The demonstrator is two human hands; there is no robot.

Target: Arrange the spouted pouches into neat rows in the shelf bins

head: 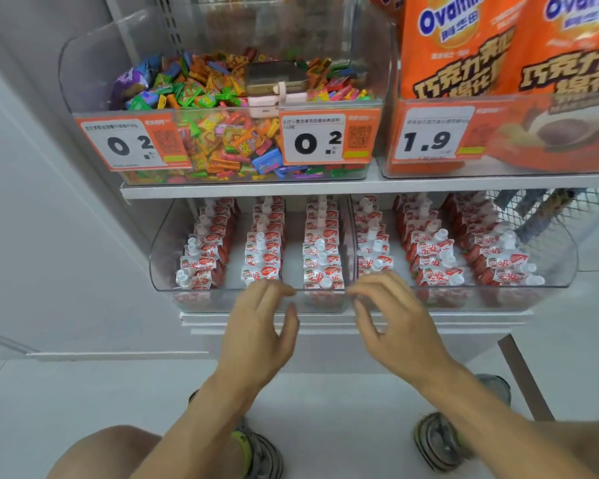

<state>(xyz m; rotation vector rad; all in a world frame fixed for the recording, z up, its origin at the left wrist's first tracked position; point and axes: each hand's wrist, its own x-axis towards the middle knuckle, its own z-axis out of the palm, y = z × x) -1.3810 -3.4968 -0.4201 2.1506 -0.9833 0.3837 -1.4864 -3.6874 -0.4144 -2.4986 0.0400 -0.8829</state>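
The white shelf unit (325, 188) carries two tiers: above, a clear bin of mixed candy (222, 133) and orange Ovaltine bags (498, 46); below, two clear shelf bins, the left bin (166, 257) and the right bin (561, 257), side by side. The spouted pouches (322, 267) stand inside them in six rows, three per bin, each row running front to back. Each pouch stands with its long axis roughly vertical, white spout up and printed face toward the front; the outer rows lean sideways. The left hand (256, 337) and right hand (395, 323) hover at the front rims, fingers loosely spread, pinching nothing. The risk I see is that a reach into a row could tip the front pouches, since they lean on each other and may topple in a chain. A knuckle could also catch a spout and twist a pouch out of line.
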